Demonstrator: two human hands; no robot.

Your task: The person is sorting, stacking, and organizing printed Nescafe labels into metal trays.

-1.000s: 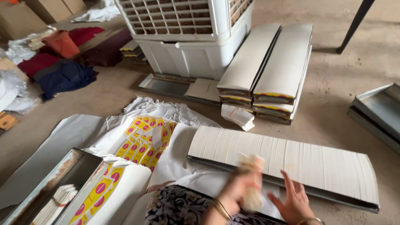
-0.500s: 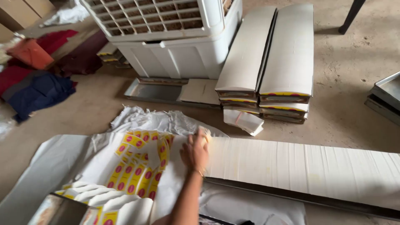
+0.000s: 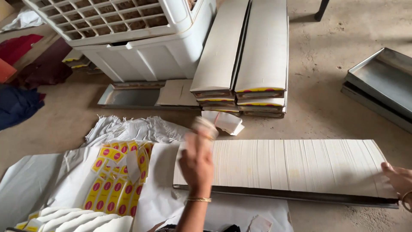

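We saw the long white row of stacked thin cards in a shallow metal tray (image 3: 296, 167) lying on the concrete floor (image 3: 326, 107), stretched between the two hands. The left hand (image 3: 197, 161) was raised over the row's left end, a thin gold bangle (image 3: 199, 199) at the wrist; its fingers (image 3: 205, 128) were blurred, seemingly bunched around a small pale piece, though we could not tell for certain. The right hand (image 3: 397, 177) rested at the row's right end, fingers lying together and touching the outermost cards.

Left of the left fingers lay a sheet of yellow labels with red ovals (image 3: 116, 178) on crumpled white paper (image 3: 133, 129). Just beyond those fingers sat a small folded white paper packet (image 3: 225, 122), and behind it two piles of long white flat packs with yellow-and-red end edges (image 3: 244, 56). Further left of the piles stood a white plastic air cooler with a grid front (image 3: 128, 38), with a flat metal tray (image 3: 128, 96) at its foot. Beyond the right fingers, well apart, lay empty grey metal trays (image 3: 380, 83). Dark red and blue cloths (image 3: 25, 73) lay far to the left.
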